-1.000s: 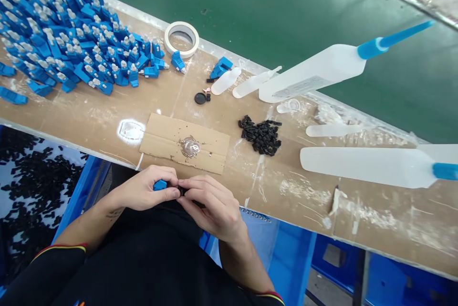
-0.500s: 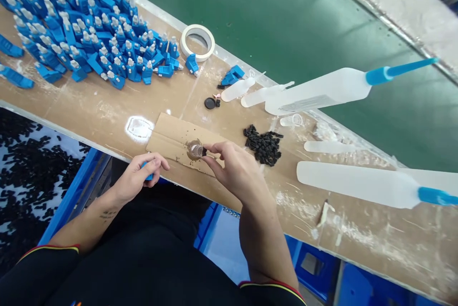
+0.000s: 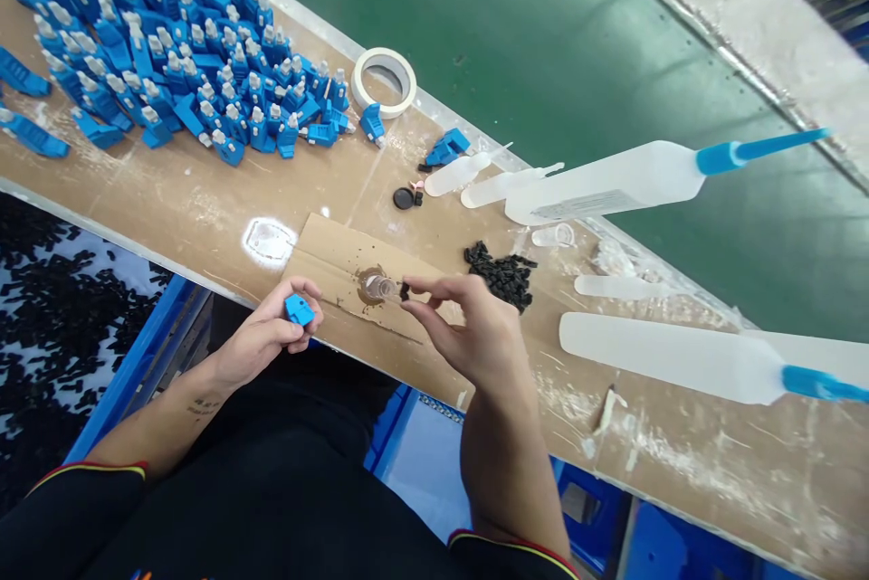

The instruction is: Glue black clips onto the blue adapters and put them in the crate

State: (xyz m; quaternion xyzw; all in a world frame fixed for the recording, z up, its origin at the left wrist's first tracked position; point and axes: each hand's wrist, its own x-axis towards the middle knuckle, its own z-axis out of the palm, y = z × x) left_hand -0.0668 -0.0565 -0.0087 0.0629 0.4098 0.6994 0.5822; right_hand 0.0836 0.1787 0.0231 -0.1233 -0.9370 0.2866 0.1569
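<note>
My left hand is closed around a small blue plastic part, one face of it turned up toward me. Between thumb and fingertips, my right hand pinches a small black piece. Just left of that piece stands a small clear cup, ringed by a dark wet stain on a flat cardboard piece. Beyond my right hand lies a heap of small black pieces.
Many blue parts with white tips crowd the table's left end. A tape roll lies near the far edge. White squeeze bottles with blue nozzles lie to the right. A bin of black pieces sits below the table.
My right hand has drawn the black piece a little to the right, away from the cup. My left hand has turned over, bringing the blue part into fuller view.
</note>
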